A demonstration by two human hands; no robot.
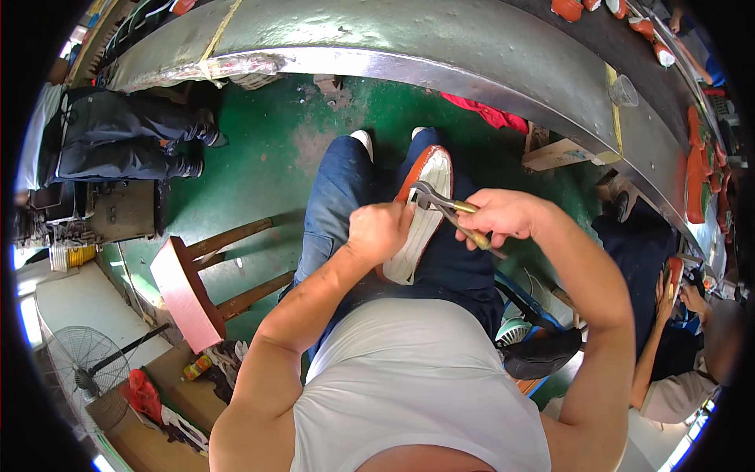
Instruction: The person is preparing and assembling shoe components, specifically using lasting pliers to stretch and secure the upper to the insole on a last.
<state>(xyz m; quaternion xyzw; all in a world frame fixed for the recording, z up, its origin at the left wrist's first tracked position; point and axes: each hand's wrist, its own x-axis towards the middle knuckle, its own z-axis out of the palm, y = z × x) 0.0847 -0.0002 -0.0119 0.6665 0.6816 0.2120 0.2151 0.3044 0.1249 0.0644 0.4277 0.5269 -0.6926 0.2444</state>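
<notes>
A glossy green floor (pixel 252 169), scuffed pale in patches, runs below a long, dull grey metal-faced counter (pixel 440 35) that curves across the far side. Yellowish tape bands it at the left and right, and a clear plastic cup (pixel 623 92) stands near the right band. Crumpled red cloth (pixel 494 115) shows under its edge.

In the middle, a shoe (pixel 419 236) lies over the person's dark blue trousers, tilted, toe pointing far, with its long whitish sole up and a smooth orange-brown upper along the edges. The right hand (pixel 502 219) wraps its fingers around the handles of metal pincers (pixel 443 203); their curved grey head meets the sole, and brass-coloured parts show on the handles. The left hand (pixel 381 230) is curled into a fist at the shoe's left edge; whether its fingers pinch anything, I cannot tell.

To the left stands a wooden stool (pixel 185 293) with round brown legs and a flat pinkish seat; nearer is a round wire-caged fan (pixel 85 370). More orange shoes (pixel 695 169) sit along the counter at the far right.
</notes>
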